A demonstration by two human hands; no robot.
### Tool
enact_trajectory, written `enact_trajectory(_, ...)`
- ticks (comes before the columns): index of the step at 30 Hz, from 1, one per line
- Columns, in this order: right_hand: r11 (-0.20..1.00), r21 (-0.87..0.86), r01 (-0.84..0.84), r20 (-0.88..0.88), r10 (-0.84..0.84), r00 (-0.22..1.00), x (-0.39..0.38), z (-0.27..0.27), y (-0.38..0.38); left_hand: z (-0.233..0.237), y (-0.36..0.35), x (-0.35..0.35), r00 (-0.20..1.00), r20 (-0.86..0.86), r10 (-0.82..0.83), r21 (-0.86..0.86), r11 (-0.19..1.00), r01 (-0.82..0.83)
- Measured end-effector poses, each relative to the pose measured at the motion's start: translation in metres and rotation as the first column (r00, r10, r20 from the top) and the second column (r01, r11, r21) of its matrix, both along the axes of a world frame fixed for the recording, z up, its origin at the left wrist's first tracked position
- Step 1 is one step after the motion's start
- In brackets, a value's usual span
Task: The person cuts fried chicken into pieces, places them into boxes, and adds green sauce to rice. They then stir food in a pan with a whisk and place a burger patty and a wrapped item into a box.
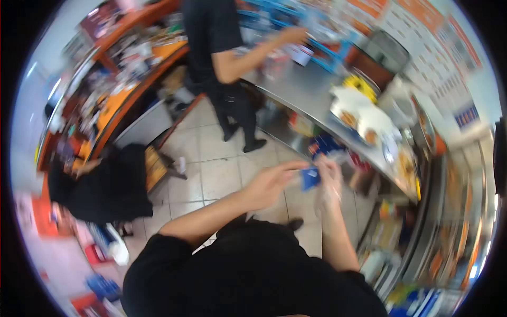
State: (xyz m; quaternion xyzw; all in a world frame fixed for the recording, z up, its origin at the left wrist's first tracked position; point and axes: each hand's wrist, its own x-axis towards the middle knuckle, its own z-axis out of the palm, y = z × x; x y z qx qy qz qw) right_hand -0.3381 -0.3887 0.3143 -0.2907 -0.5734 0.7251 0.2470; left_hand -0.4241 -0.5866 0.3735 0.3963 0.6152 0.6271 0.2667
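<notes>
Both my hands are in front of my body, above the tiled floor, at a small flat blue piece [310, 178] with a white mark. It looks like a packet, but blur hides its exact kind. My left hand [266, 186] reaches in from the left, its fingertips pinched at the upper left edge of the blue piece. On the other side, my right hand [328, 179] grips the right edge with bent fingers. A shiny, clear film, perhaps a thin plastic glove, seems to cover the right hand.
A steel counter [296, 84] runs ahead to the right, bearing a white bag [359, 108] with food and blue racks [332, 53]. One person in black [214, 47] stands at it; another [105, 185] is at left, near a wooden stool [157, 168]. Shelves [449, 211] stand right.
</notes>
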Motion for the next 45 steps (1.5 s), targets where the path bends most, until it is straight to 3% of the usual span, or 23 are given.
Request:
enact_trajectory(1,0.952,-0.289,-0.099,0.066,0.123,0.990,-0.002,0.022,-0.012,0.004,-0.015,-0.006,0.999,-0.047,-0.023,-0.011,1.000,0.022)
enact_trajectory(2,0.849,-0.445,-0.284,0.056,0.343,0.938,-0.002,0.006,-0.005,-0.001,-0.026,-0.011,0.979,-0.203,-0.016,0.024,0.999,0.021)
enact_trajectory(3,0.799,-0.498,-0.338,0.064,0.422,0.904,-0.003,0.007,-0.015,-0.008,-0.036,-0.012,0.935,-0.353,0.015,0.077,0.997,0.013)
enact_trajectory(4,0.734,-0.548,-0.401,0.059,0.513,0.857,-0.006,0.006,-0.031,-0.017,-0.043,-0.013,0.941,-0.333,-0.062,0.078,0.993,0.093)
enact_trajectory(6,0.724,-0.572,-0.385,0.013,0.477,0.879,-0.003,-0.015,-0.060,-0.035,-0.058,-0.008,0.811,-0.577,0.096,0.076,0.995,-0.064)
enact_trajectory(7,0.740,-0.568,-0.359,0.014,0.445,0.895,0.000,-0.019,-0.075,-0.042,-0.064,0.001,0.814,-0.577,0.070,0.080,0.996,-0.029)
enact_trajectory(9,0.795,-0.511,-0.327,0.067,0.416,0.907,-0.010,-0.022,-0.092,-0.051,-0.070,-0.003,0.809,-0.562,0.173,0.043,0.983,-0.180)
enact_trajectory(11,0.794,-0.525,-0.306,0.055,0.390,0.919,-0.008,-0.018,-0.093,-0.050,-0.069,-0.008,0.750,-0.638,0.174,0.058,0.982,-0.178)
enact_trajectory(15,0.693,-0.555,-0.460,-0.058,0.520,0.852,0.014,0.029,-0.060,-0.018,-0.059,-0.033,0.782,-0.623,0.004,0.010,1.000,0.002)
enact_trajectory(17,0.726,-0.535,-0.432,-0.016,0.502,0.865,0.019,0.024,-0.051,-0.002,-0.055,-0.046,0.884,-0.351,-0.309,-0.100,0.951,0.293)
enact_trajectory(18,0.720,-0.537,-0.439,-0.034,0.501,0.865,0.023,0.020,-0.047,-0.002,-0.048,-0.051,0.833,-0.427,-0.352,-0.117,0.935,0.335)
enact_trajectory(23,0.720,-0.627,-0.298,-0.076,0.324,0.943,0.047,0.020,-0.035,-0.008,-0.001,-0.037,0.663,-0.692,-0.284,-0.149,0.956,0.254)
enact_trajectory(25,0.737,-0.603,-0.305,-0.019,0.369,0.929,0.062,0.015,-0.020,-0.012,0.021,-0.028,0.613,-0.769,-0.184,-0.069,0.976,0.206)
enact_trajectory(27,0.751,-0.535,-0.387,-0.293,0.265,0.919,0.084,0.031,-0.002,-0.006,0.046,-0.021,0.628,-0.749,-0.210,-0.051,0.964,0.262)
enact_trajectory(28,0.694,-0.535,-0.483,-0.426,0.272,0.863,0.098,0.020,0.017,-0.005,0.060,-0.016,0.644,-0.727,-0.239,-0.028,0.947,0.320)
enact_trajectory(29,0.687,-0.536,-0.490,-0.426,0.281,0.860,0.111,0.015,0.038,-0.005,0.074,-0.013,0.647,-0.726,-0.232,-0.029,0.951,0.309)
enact_trajectory(31,0.560,-0.686,-0.465,-0.512,0.082,0.855,0.124,0.042,0.073,-0.007,0.104,-0.006,0.642,-0.749,-0.162,0.138,0.911,0.390)
enact_trajectory(35,0.610,-0.724,-0.321,-0.321,0.115,0.940,0.157,0.012,0.173,0.000,0.169,0.010,0.560,-0.819,-0.123,0.191,0.863,0.468)
enact_trajectory(37,0.840,-0.528,-0.129,-0.211,0.018,0.977,0.158,0.020,0.207,0.006,0.198,0.011,0.553,-0.827,-0.097,0.202,0.867,0.455)
enact_trajectory(39,0.878,-0.446,-0.174,-0.211,0.086,0.974,0.156,0.024,0.239,0.011,0.225,0.011,0.556,-0.831,0.006,0.244,0.902,0.355)
enact_trajectory(41,0.999,-0.039,0.002,0.219,0.007,0.976,0.134,0.028,0.254,0.009,0.249,0.011,0.564,-0.823,0.062,0.265,0.921,0.285)
enact_trajectory(43,0.999,0.028,0.027,0.180,-0.031,0.983,0.104,0.026,0.245,-0.002,0.271,0.015,0.558,-0.783,0.276,0.388,0.917,0.092)
enact_trajectory(45,0.975,0.185,0.122,0.085,-0.140,0.987,0.075,0.024,0.234,-0.009,0.291,0.018,0.528,-0.782,0.332,0.414,0.909,0.042)
